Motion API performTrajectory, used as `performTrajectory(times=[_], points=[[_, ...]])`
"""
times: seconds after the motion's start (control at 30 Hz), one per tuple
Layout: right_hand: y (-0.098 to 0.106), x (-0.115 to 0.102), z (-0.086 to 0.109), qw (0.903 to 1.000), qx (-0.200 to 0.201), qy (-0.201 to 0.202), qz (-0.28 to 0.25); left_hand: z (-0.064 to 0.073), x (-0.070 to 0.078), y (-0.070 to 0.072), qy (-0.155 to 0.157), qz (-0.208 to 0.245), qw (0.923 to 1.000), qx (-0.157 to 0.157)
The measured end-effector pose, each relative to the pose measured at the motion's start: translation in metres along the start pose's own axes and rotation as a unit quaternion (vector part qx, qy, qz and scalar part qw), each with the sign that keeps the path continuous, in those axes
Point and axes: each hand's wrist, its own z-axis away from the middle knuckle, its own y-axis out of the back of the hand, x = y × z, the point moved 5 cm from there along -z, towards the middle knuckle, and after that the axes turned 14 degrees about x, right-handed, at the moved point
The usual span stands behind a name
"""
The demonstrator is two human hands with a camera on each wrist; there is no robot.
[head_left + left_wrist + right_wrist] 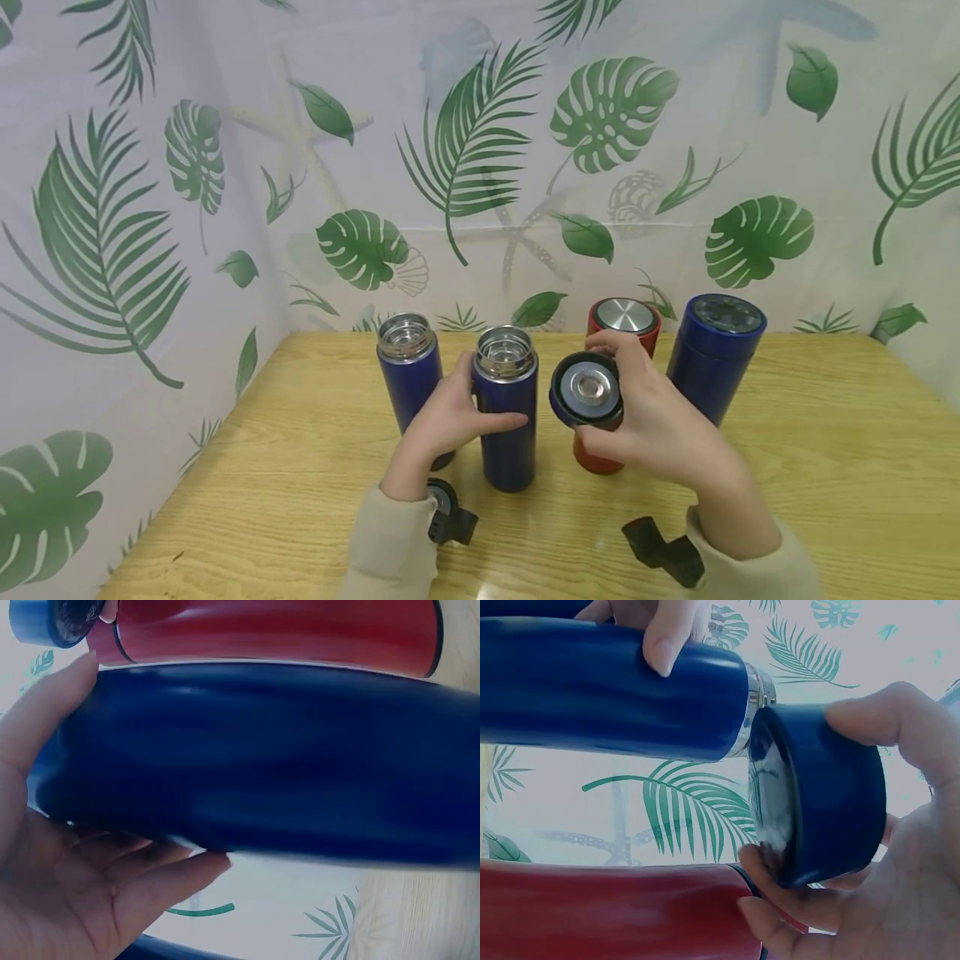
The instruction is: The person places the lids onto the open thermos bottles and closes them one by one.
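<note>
My left hand [450, 408] grips a blue thermos bottle [510, 450] standing upright on the table, thumb across its front and fingers round its far side. The bottle's steel mouth [506, 354] is uncovered. Just to its right, my right hand [652, 408] holds a blue lid [588, 390] by its rim, tilted so the round grey underside faces the head camera. In the right wrist view the lid [832, 795] is close by the bottle's steel neck [756, 705]. Behind the lid and right hand stands a red thermos [600, 454], partly hidden.
A second uncapped blue thermos [405, 379] stands left, partly behind my left hand. At the right is a wider blue thermos [712, 358] with its lid on. A round lid [442, 496] lies by my left sleeve, partly covered. A leaf-patterned cloth [480, 167] hangs behind the wooden table [847, 467].
</note>
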Motion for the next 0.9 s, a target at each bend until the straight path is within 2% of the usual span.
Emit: performTrajectory(times=[0.23, 0.47, 0.9], points=[[0.004, -0.001, 0.0, 0.9996, 0.028, -0.003, -0.002, 0.002, 0.003, -0.002, -0.033, 0.035, 0.9976, -0.049], [0.007, -0.003, -0.001, 0.9986, 0.052, 0.006, -0.002, 0.004, 0.006, -0.005, -0.066, 0.085, 0.9884, -0.108], [0.013, -0.005, 0.0, 0.9976, 0.07, 0.003, -0.004, 0.011, 0.01, -0.01, -0.06, 0.144, 0.9678, -0.198]])
